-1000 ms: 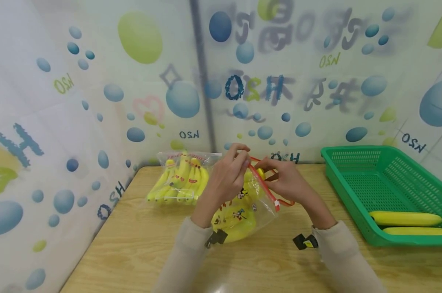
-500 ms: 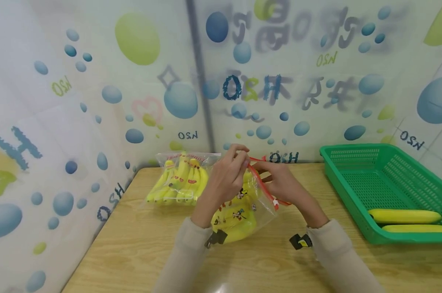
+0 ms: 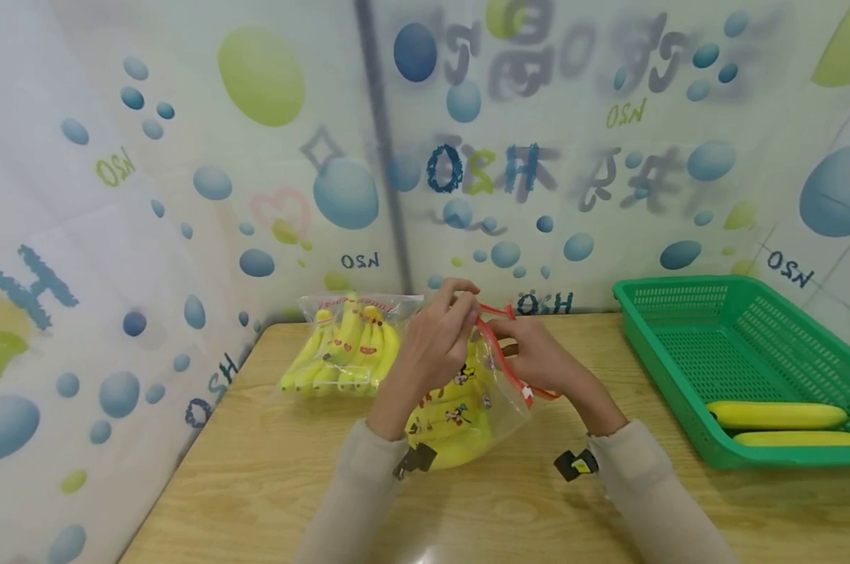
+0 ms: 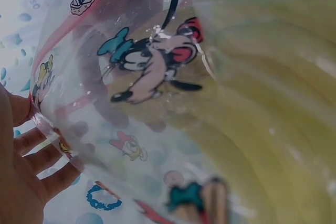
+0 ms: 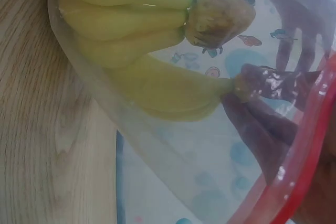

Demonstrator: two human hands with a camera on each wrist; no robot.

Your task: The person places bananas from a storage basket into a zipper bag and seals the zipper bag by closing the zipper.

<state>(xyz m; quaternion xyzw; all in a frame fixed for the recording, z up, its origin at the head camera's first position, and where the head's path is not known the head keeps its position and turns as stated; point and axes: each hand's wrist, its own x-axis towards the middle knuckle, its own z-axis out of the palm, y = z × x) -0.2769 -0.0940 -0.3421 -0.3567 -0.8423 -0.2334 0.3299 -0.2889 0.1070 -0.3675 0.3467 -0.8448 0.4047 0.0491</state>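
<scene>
My left hand [image 3: 435,337] holds the top edge of a clear zip bag [image 3: 508,411] printed with cartoon figures; in the left wrist view its thumb and fingers [image 4: 39,156] lie around the plastic. The bag's red-edged mouth [image 5: 310,156] gapes open. My right hand [image 3: 543,356] reaches through it, and in the right wrist view its fingers pinch the stem end of a yellow banana [image 5: 173,88] inside the bag. Beside that banana lies a bunch of bananas [image 5: 126,22] joined at a brownish crown. A red-and-white zip slider [image 3: 527,393] sits at the mouth's near end.
To the left lies another clear bag [image 3: 347,345] filled with several bananas. A green plastic basket [image 3: 678,415] stands at the right, with two yellow bananas [image 3: 777,415] along its near side. A printed curtain [image 3: 573,141] hangs behind the wooden table [image 3: 255,486].
My right hand has moved slightly left and deeper into the bag with the banana, whose stem showed above the red edge earlier. My left hand keeps its hold.
</scene>
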